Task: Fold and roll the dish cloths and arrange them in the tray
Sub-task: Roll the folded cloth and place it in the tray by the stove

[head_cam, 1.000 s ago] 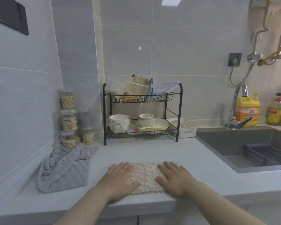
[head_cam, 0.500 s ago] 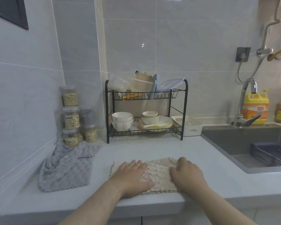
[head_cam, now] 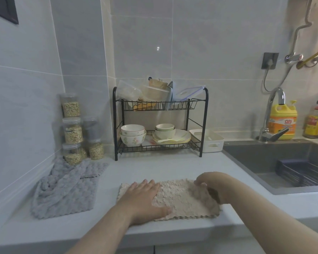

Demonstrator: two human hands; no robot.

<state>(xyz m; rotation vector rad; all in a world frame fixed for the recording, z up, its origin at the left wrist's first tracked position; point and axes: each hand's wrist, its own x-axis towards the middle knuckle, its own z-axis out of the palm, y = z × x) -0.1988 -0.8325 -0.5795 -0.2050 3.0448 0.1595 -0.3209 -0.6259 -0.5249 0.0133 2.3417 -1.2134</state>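
A beige dish cloth [head_cam: 184,200] lies folded into a flat rectangle near the counter's front edge. My left hand [head_cam: 145,198] presses flat on its left half, fingers straight. At the cloth's right edge my right hand [head_cam: 212,182] curls its fingers over the edge and grips it. A grey dish cloth [head_cam: 62,187] lies crumpled on the counter to the left. The white tray [head_cam: 212,142] stands at the back, to the right of the dish rack.
A black dish rack [head_cam: 160,123] with bowls and plates stands at the back. Clear jars [head_cam: 72,129] of grain are stacked against the left wall. The dark sink [head_cam: 283,162], its tap and a yellow detergent bottle [head_cam: 283,120] are on the right.
My right hand slid from lying flat on the cloth to its right edge and curled its fingers round it. My left hand stayed pressed on the left half.
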